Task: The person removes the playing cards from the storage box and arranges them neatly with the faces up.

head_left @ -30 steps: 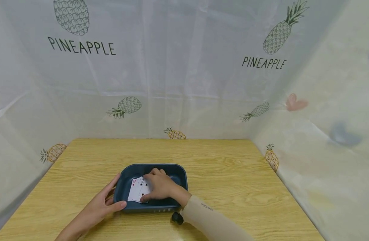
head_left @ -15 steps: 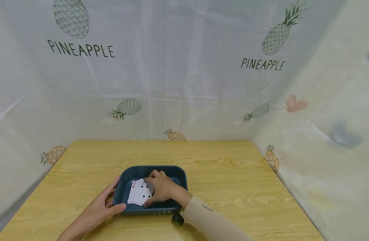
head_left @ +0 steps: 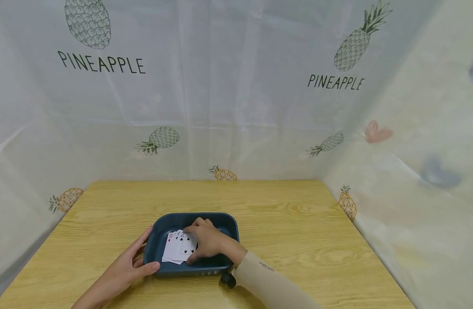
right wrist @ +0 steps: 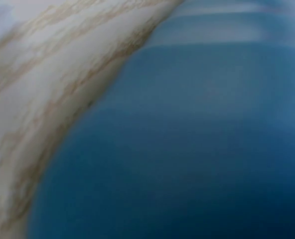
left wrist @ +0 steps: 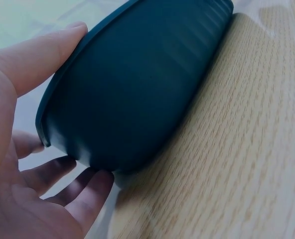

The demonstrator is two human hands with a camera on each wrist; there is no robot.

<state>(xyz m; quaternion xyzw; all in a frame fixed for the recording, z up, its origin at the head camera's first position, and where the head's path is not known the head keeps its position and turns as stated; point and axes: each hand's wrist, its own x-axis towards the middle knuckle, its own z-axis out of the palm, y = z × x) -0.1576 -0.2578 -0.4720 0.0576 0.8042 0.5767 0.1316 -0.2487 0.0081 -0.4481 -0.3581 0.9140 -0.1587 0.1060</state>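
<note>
Pale sheeting printed with pineapples and a pinkish heart hangs behind and beside a wood-grain tabletop.

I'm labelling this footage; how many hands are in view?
2: the left hand grips the tray at its left end; the right hand is at the playing cards inside.

The right hand hides the right part of the playing cards. The tray is blurred in the right wrist view. Lettering on the sleeve is too small to read; the head view's near edge cuts off the sleeve.
</note>
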